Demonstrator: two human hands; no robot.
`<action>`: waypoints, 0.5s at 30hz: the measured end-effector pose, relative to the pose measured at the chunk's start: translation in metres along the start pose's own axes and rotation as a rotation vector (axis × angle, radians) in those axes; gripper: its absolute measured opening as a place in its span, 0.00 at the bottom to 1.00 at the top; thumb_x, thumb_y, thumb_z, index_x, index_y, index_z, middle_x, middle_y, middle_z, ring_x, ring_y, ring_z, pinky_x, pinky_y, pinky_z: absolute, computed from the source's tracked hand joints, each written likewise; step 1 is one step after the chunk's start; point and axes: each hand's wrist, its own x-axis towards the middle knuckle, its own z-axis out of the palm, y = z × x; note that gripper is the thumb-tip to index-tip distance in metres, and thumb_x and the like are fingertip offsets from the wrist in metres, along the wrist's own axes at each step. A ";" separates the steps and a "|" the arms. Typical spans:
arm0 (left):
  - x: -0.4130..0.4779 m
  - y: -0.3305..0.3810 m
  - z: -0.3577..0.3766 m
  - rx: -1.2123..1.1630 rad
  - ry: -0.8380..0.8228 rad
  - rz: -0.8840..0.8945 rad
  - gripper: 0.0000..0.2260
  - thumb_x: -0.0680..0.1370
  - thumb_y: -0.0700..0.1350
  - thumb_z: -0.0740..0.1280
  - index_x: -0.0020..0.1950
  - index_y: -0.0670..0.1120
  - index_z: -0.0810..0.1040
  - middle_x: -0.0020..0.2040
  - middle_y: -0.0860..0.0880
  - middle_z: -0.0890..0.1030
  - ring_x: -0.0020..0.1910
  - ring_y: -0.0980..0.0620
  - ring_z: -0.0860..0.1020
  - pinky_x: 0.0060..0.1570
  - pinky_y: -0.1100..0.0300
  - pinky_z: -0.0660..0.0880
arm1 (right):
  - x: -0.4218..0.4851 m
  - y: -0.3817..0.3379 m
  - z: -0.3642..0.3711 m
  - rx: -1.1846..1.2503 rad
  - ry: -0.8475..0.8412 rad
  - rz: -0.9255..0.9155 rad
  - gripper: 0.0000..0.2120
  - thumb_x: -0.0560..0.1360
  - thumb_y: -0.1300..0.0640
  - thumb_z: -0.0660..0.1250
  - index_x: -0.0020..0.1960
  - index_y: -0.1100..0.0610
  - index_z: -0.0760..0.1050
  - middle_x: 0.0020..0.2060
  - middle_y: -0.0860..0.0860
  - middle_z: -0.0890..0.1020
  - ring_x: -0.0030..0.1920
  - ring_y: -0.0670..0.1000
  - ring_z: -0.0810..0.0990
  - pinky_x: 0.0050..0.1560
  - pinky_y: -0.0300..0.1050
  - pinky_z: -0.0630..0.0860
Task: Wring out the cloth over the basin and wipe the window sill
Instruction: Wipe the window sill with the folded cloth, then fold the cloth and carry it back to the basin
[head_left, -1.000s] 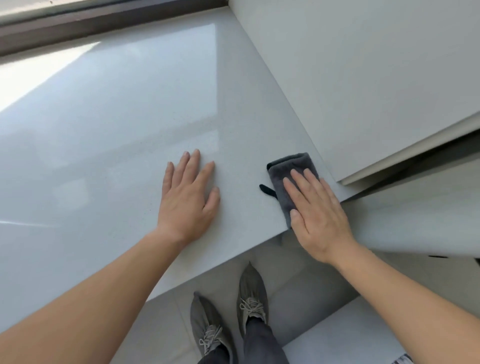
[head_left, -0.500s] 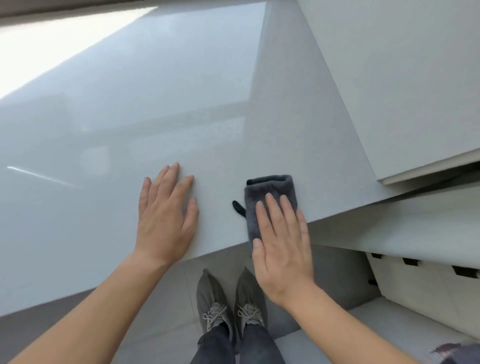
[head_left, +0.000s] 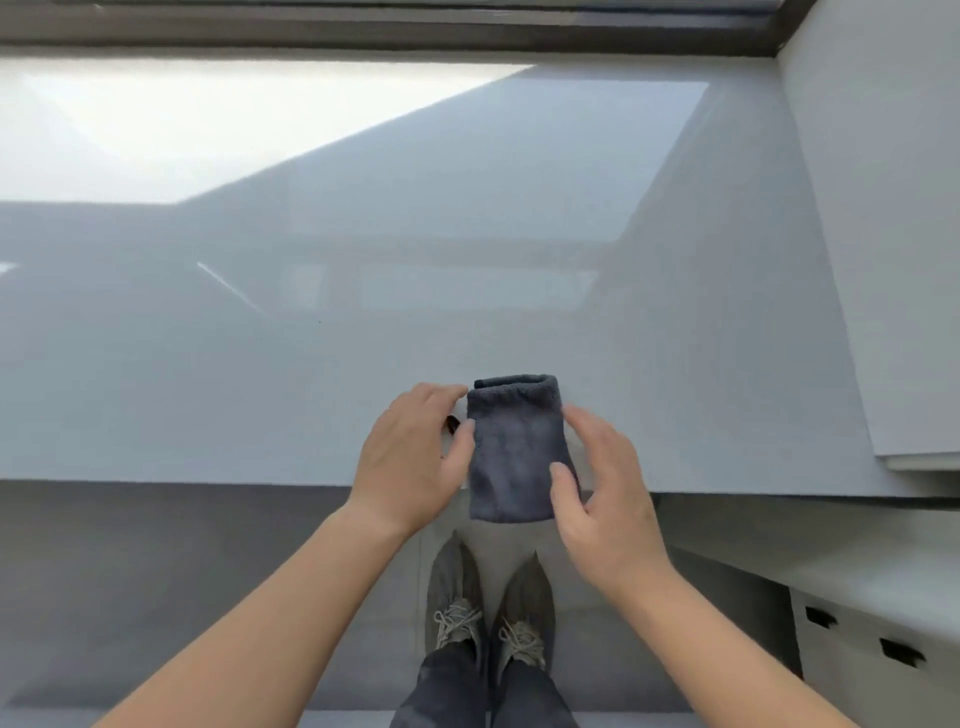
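One folded grey cloth (head_left: 511, 452) | on window sill (head_left: 311, 364) front edge, near end overhanging | right hand (head_left: 608, 499) pinches its right side, thumb on top | left hand (head_left: 410, 457) thumb touches left edge, fingers curled (grip unclear) | risk: loose hold lets cloth slip toward shoes (head_left: 488, 608)

Held the folded grey cloth (head_left: 514, 447) by its sides with the left hand (head_left: 410, 457) and the right hand (head_left: 605, 493), lower end overhanging the front edge of the window sill (head_left: 311, 395).

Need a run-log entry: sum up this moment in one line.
cloth: folded, overhanging sill front edge | left hand: holds cloth's left edge | right hand: holds right edge
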 end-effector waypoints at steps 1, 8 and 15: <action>-0.003 0.005 0.002 -0.033 -0.019 -0.038 0.16 0.78 0.50 0.64 0.66 0.50 0.74 0.56 0.54 0.77 0.52 0.52 0.77 0.53 0.54 0.75 | 0.004 -0.001 -0.006 0.029 0.027 0.080 0.22 0.79 0.55 0.62 0.73 0.52 0.68 0.65 0.34 0.70 0.68 0.45 0.71 0.68 0.50 0.72; -0.004 0.035 0.006 -0.215 -0.065 -0.348 0.22 0.72 0.52 0.73 0.65 0.54 0.71 0.50 0.55 0.75 0.46 0.52 0.78 0.51 0.54 0.76 | 0.031 -0.028 -0.001 0.077 -0.023 0.360 0.14 0.75 0.56 0.71 0.57 0.45 0.74 0.50 0.41 0.80 0.50 0.40 0.80 0.49 0.33 0.73; -0.002 0.037 -0.010 -0.577 -0.150 -0.534 0.23 0.76 0.46 0.70 0.69 0.52 0.68 0.52 0.53 0.77 0.50 0.53 0.80 0.53 0.52 0.78 | 0.052 -0.049 0.002 0.124 -0.139 0.434 0.04 0.75 0.55 0.70 0.43 0.54 0.82 0.39 0.50 0.85 0.44 0.52 0.84 0.47 0.52 0.81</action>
